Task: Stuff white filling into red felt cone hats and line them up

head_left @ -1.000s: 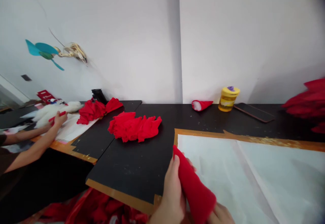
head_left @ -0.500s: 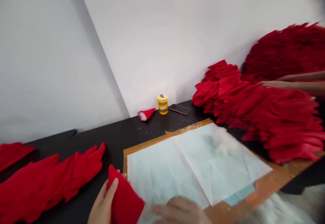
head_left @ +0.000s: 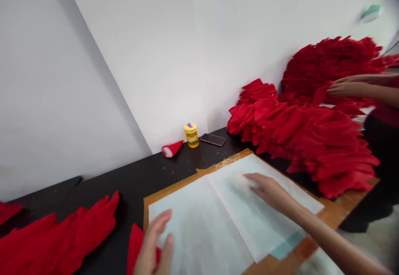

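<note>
In the head view my left hand (head_left: 156, 241) is at the bottom, with thumb and fingers spread apart. Behind it lies a red felt piece (head_left: 133, 246), partly hidden by the palm. My right hand (head_left: 271, 190) reaches across the white sheet (head_left: 199, 221). Its fingertips are closed on a tuft of white stuffing (head_left: 240, 182), blurred by motion. The sheet is taped to the table by brown tape along its edges.
Red felt pieces (head_left: 59, 237) lie in a row at left. A stuffed red cone (head_left: 172, 149), a yellow-lidded jar (head_left: 191, 135) and a phone (head_left: 213, 139) stand near the wall. A long red heap (head_left: 305, 138) fills the right, where a co-worker's hands (head_left: 349, 87) hold red cloth.
My left hand has let go of the red felt piece and opened. From the bottom centre, my right hand has moved forward and right to the stuffing, and the tuft has shifted left.
</note>
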Demonstrator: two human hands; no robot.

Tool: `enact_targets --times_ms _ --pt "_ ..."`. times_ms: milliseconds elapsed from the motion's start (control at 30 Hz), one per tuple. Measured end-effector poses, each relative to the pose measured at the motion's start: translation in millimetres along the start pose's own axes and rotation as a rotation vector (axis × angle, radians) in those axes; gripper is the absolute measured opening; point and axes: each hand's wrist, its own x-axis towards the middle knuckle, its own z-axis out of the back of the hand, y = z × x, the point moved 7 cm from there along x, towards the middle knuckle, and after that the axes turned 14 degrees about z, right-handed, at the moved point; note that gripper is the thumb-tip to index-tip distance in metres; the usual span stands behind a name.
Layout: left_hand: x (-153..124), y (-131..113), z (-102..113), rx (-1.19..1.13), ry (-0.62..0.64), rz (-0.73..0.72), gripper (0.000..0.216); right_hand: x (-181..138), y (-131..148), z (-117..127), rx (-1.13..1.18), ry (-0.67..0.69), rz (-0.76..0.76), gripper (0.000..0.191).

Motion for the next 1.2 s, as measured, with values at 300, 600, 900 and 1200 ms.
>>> enact_targets --times_ms 300,600,900,1200 --pt "9.0 -5.9 -109.7 -0.005 0.314 0.074 0.024 4.6 103.6 -61.8 0.555 0.182 0.027 0.025" --pt "24.4 -4.0 -50.5 0.053 0.084 0.072 0.014 8.5 62.8 -61.3 0.53 0.063 -0.055 0.032" --pt "9.0 -2.4 -72.3 -0.169 0.33 0.056 0.07 9.6 107.0 -70.4 0.551 0.109 0.183 0.027" --pt "8.6 -9.1 -57.2 0.352 0.207 -0.323 0.022 3.3 99.3 -71.1 0.249 0.003 0.286 0.026"
